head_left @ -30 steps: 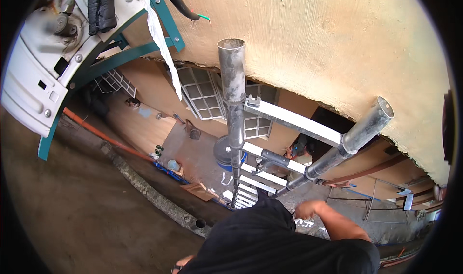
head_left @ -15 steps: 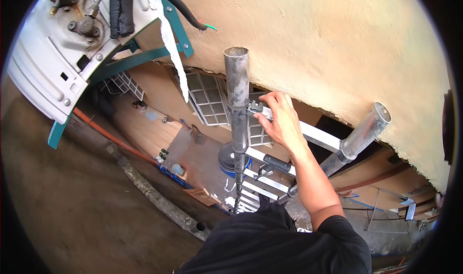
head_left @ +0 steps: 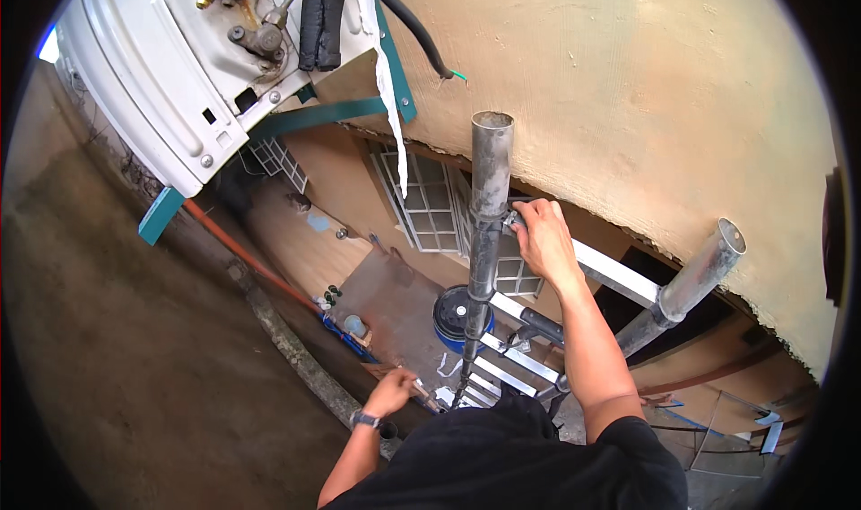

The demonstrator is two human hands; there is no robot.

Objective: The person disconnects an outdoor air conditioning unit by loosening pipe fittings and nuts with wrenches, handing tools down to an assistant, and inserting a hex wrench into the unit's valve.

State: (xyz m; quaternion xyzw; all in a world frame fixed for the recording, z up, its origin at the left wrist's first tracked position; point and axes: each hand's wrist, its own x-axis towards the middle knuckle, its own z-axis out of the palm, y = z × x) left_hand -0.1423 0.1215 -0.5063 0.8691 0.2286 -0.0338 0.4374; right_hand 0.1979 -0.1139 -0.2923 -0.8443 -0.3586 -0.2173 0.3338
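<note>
My right hand [head_left: 543, 239] is closed at the left end of a metal ladder's top rung [head_left: 617, 273], beside the ladder's round left post [head_left: 491, 174]. Between its thumb and fingers is a small grey metal fitting [head_left: 512, 218], mostly covered by them. Low on the left, my left hand [head_left: 391, 392] hangs in the air with its fingers curled, a dark watch on the wrist. Something small and pale shows by its fingertips, but I cannot tell whether it is held. The ladder's right post [head_left: 704, 263] leans outward, open at the top.
A white outdoor air-conditioner unit [head_left: 161, 88] sits on a green bracket [head_left: 332, 113] at upper left. A loose black cable [head_left: 413, 26] and white tape strip [head_left: 391, 106] hang there. The plastered wall [head_left: 646, 88] rises ahead. Far below stands a black-lidded blue drum [head_left: 456, 317].
My left hand has come into view at lower left. My right hand has closed over the metal fitting, which was partly uncovered before. The whole view has shifted, moving things rightward and slightly down.
</note>
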